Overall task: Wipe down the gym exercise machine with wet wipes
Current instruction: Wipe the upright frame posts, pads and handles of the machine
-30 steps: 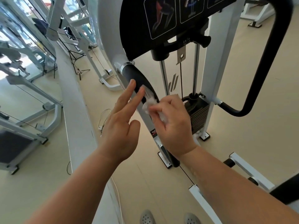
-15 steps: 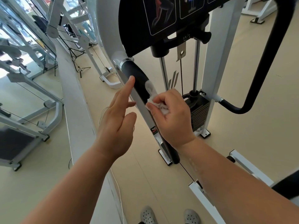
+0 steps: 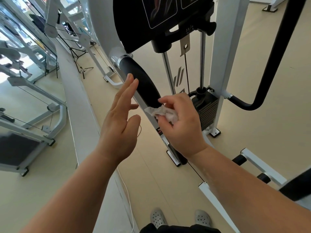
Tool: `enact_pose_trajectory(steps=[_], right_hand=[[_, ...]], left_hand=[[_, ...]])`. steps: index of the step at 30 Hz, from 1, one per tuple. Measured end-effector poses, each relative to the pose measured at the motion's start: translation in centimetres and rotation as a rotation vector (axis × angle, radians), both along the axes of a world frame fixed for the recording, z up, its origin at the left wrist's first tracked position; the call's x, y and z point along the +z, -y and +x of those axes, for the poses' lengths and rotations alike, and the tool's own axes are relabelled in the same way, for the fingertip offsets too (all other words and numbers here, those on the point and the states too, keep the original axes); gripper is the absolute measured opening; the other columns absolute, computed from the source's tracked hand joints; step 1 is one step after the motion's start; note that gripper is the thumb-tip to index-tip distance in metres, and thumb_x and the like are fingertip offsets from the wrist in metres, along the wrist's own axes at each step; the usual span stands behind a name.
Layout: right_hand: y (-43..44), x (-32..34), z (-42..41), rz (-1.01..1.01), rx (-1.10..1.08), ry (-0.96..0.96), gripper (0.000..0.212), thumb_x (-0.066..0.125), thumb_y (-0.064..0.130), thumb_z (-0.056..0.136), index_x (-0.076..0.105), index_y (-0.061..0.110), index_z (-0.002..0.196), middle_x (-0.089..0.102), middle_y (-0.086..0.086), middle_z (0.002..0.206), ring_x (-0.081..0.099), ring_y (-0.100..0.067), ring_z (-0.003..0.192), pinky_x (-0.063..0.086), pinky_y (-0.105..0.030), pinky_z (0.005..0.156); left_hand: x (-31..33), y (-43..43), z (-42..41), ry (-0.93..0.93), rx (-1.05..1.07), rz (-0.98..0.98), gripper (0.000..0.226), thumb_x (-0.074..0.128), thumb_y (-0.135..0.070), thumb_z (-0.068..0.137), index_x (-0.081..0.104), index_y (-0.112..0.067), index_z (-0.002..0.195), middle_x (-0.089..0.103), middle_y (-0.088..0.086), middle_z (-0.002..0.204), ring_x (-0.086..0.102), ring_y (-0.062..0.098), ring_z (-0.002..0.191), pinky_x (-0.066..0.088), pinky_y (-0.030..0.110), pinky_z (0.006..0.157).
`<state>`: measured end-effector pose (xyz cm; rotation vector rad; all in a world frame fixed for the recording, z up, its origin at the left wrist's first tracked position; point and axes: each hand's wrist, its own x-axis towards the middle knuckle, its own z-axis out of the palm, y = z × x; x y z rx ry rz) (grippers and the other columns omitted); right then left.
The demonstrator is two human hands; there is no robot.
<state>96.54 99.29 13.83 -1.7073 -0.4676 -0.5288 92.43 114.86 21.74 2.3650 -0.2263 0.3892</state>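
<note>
Wet wipe [image 3: 165, 113]: white, crumpled into a wad, just right of frame centre, pinched between the thumb and curled fingers of the right hand [image 3: 183, 126]. The wad lies against the lower end of the black foam grip [image 3: 143, 81], which slopes from a chrome collar [image 3: 120, 60] in the upper centre down toward the middle of the frame. Left hand [image 3: 117, 125]: flat, fingers straight and together, holding nothing, left of the grip, fingertips at its left edge; contact is probable, but the angle does not settle it. The hands are apart, the grip running between them. Step in hand, as judged: wiping the grip, with only its lower end under the wipe. To do it well: open the wad out so more wet surface meets the foam, wrap it round the grip instead of dabbing one side, and draw it along the full length up to the collar, turning the wrist to reach the hidden back face. The flat hand could brace the bar if it swings. Refold to a fresh face once soiled. Further out: black exercise placard [image 3: 134, 22] at top centre, weight stack [image 3: 208, 113] behind the right hand, a second curved black bar [image 3: 269, 68] at upper right, grey perforated shoes [image 3: 157, 217] at bottom centre.
</note>
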Motion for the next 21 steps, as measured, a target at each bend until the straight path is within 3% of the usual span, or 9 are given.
enact_pose_trajectory(steps=[3,6,10,14,17,21], right_hand=[[0.2,0.2,0.1,0.096,-0.050,-0.048,0.031,0.077,-0.005,0.081,0.059,0.005,0.104,0.054,-0.004,0.102,0.055,-0.012,0.091,0.050,-0.023,0.081],[-0.1,-0.2,0.2,0.104,-0.148,0.048,0.016,0.078,-0.006,0.082,0.070,0.000,0.094,0.054,-0.013,0.100,0.055,-0.012,0.091,0.048,-0.019,0.086],[-0.7,-0.5,0.3,0.136,-0.246,0.114,0.010,0.074,-0.002,0.090,0.078,-0.002,0.100,0.061,-0.014,0.094,0.058,-0.012,0.089,0.049,-0.018,0.085],[-1.9,-1.2,0.2,0.167,-0.245,0.129,0.018,0.072,-0.003,0.092,0.076,-0.004,0.110,0.063,-0.016,0.103,0.064,-0.022,0.095,0.056,-0.035,0.085],[-2.6,-1.3,-0.3,0.181,-0.250,0.102,0.027,0.078,0.010,0.090,0.075,-0.002,0.114,0.062,-0.017,0.106,0.062,-0.023,0.097,0.053,-0.026,0.090],[-2.4,-0.2,0.6,0.209,-0.252,0.143,0.015,0.073,0.001,0.093,0.077,-0.004,0.106,0.064,-0.015,0.097,0.063,-0.018,0.090,0.053,-0.024,0.085]], left_hand=[[-0.2,0.0,0.0,-0.006,0.014,0.005,0.082,0.042,-0.001,0.084,0.029,-0.035,0.157,0.018,-0.028,0.163,0.049,0.003,0.131,0.050,0.043,0.102],[-0.4,0.1,0.1,0.017,0.007,0.006,0.082,0.042,0.003,0.084,0.029,-0.031,0.158,0.018,-0.025,0.164,0.044,0.004,0.138,0.049,0.042,0.104],[-0.6,0.1,0.3,0.048,-0.010,0.006,0.083,0.042,0.006,0.083,0.029,-0.026,0.158,0.018,-0.020,0.166,0.037,0.014,0.146,0.049,0.042,0.105],[-0.8,0.0,0.4,0.062,-0.015,0.015,0.084,0.043,0.010,0.083,0.028,-0.023,0.159,0.017,-0.015,0.167,0.030,0.012,0.150,0.049,0.043,0.105],[-0.9,0.0,0.5,0.071,-0.024,0.022,0.083,0.043,0.009,0.083,0.028,-0.023,0.158,0.016,-0.012,0.168,0.027,0.011,0.151,0.048,0.042,0.106],[-1.0,0.0,0.5,0.074,-0.030,0.019,0.083,0.043,0.009,0.084,0.027,-0.026,0.157,0.016,-0.013,0.168,0.028,0.014,0.151,0.047,0.040,0.107]])
